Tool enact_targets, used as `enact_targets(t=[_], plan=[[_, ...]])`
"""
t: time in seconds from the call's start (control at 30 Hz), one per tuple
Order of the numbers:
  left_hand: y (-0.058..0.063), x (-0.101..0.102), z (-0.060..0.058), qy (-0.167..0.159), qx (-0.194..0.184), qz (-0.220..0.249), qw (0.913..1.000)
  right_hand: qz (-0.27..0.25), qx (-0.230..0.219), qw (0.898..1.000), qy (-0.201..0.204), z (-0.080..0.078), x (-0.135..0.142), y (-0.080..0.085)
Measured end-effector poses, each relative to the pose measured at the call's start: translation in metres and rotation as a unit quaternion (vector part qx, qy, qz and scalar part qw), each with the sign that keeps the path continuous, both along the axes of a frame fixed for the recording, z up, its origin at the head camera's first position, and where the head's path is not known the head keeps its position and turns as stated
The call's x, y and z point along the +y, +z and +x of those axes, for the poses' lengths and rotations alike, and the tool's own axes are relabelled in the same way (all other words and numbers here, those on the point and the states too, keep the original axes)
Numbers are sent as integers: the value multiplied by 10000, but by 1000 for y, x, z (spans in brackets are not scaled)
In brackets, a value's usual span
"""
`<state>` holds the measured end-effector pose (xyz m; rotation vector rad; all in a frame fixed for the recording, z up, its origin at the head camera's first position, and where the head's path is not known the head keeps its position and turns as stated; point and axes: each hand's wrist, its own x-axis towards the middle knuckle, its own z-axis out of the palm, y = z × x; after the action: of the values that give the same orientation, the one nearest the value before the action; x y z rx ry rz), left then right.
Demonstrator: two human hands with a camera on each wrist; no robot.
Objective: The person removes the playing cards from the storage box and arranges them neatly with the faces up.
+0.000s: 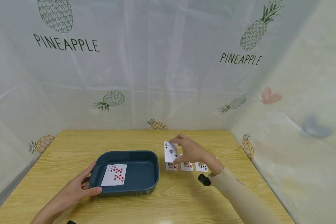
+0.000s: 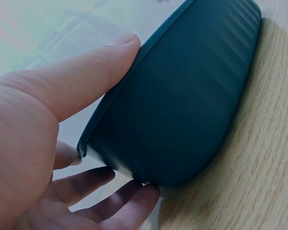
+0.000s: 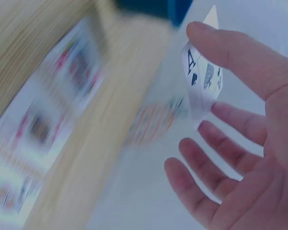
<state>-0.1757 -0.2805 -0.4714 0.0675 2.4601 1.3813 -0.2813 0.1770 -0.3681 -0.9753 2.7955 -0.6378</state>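
The left hand (image 1: 79,186) grips the tray (image 1: 128,190) by its end; beyond, the right hand (image 1: 192,150) pinches an ace of spades (image 1: 170,152), face cards (image 1: 187,167) lying below that pinch; mid-transfer, I'd judge, calling next for a gentle release

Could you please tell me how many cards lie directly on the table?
3 show plainly in a row right of the tray: left card partly behind the ace, middle card, right card. A white edge past the right hand may be another, mostly hidden.
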Motion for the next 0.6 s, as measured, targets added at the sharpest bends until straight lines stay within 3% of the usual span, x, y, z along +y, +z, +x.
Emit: enact_targets(t=[0.3,0.6], plan=[[2,-1,0,-17,-28,2,10000,566,82,9981,-249,-15,116,-19],[0,-1,-1,-40,-52,18,10000,891,-348,9918,-852,-14,203,-42]])
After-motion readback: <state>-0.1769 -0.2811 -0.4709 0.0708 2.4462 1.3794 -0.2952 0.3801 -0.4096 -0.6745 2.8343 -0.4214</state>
